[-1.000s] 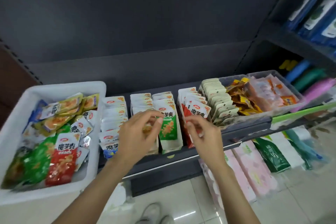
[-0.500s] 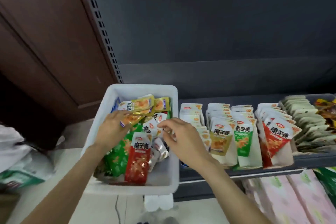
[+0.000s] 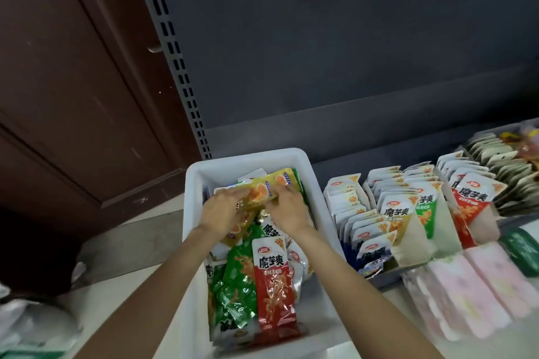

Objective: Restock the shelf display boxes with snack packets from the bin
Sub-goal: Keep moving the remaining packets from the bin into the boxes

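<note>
A strip of yellow snack packets [image 3: 264, 191] lies at the far end of the white bin [image 3: 191, 183], at about 12 o'clock among the bin's contents. Both hands are on it: the left hand [image 3: 223, 210] grips its 9 o'clock end with curled fingers, and the right hand [image 3: 287, 208] pinches its 3 o'clock end. Toward 6 o'clock in the bin lie a red packet [image 3: 274, 285] and, just beside it at 9 o'clock, a green packet [image 3: 233, 288]. At 3 o'clock from the bin, the shelf display boxes [image 3: 408, 242] hold upright rows of packets. A brown door [image 3: 73, 81] stands at 10 o'clock
</note>
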### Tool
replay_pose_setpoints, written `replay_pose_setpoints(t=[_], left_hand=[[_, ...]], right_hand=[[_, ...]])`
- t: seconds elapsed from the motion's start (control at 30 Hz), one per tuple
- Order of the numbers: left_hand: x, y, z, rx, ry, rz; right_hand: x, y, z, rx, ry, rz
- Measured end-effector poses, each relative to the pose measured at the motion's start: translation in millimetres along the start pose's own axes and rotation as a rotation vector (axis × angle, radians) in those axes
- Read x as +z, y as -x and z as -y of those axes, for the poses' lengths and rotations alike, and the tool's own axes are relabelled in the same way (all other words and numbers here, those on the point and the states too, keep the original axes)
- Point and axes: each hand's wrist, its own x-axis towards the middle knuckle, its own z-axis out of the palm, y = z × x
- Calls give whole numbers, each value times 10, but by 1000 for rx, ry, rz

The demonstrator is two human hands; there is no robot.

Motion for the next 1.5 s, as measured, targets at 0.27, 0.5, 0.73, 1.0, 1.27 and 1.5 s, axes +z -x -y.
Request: replay_pose_setpoints(t=[0.27, 0.5, 0.73, 1.0, 1.27, 1.5], left_hand=[[-367, 157, -258, 247, 79, -369], [-701, 288, -813, 723, 183, -754], [-933, 476, -1893, 73, 1234, -351], [-741, -58, -2548, 321, 917, -74], [-434, -226, -2787, 440, 530, -120], [-150, -396, -2726, 456, 298, 85]], right_hand=[[-189, 195, 30, 133, -551, -253], [-893, 873, -101, 127, -1121, -215], [-1299, 1470, -664, 57, -1074, -554], [-1614, 1548, -1265, 10, -6, -822], [-1532, 1186, -1836, 101, 22, -634], [-1379, 938, -1850, 168, -132, -544]])
